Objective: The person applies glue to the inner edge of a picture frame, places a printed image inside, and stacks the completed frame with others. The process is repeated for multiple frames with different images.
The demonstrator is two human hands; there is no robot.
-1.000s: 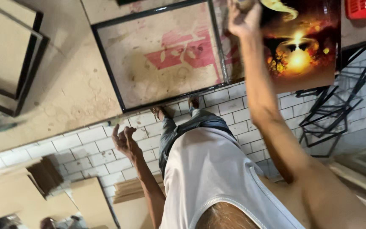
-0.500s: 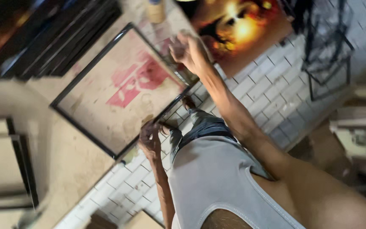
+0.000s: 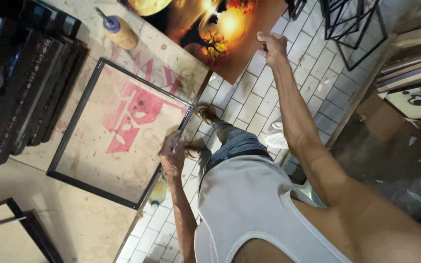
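**Operator:** Fingers [image 3: 268,43] of my right hand [image 3: 272,47] are curled together and pinched on the lower edge of the sunset print [image 3: 215,34], a dark sheet showing an orange sun and a black tree. I read this as a closed grip on the print's border, arm fully extended.

**Checker:** Confirm the left side.

**Operator:** My left hand [image 3: 172,157] rests at the near right edge of the black picture frame [image 3: 74,119]. Its fingers are bent over the frame rail; I cannot tell from this angle whether they clamp it or only touch it.

**Checker:** Location of both items?

**Operator:** The frame lies flat on the plywood worktop [image 3: 88,224], over a red stencilled mark on the board. The print lies beyond it, partly on the worktop's far corner and partly overhanging the white tiled floor [image 3: 249,104]. Frame and print are near each other but apart.

**Checker:** Surroundings?

**Operator:** A glue bottle [image 3: 118,30] with a blue nozzle lies on its side on the worktop just beyond the frame. A stack of dark frame mouldings [image 3: 20,92] sits to the left. Black wire racks [image 3: 352,24] stand on the floor to the right of the print
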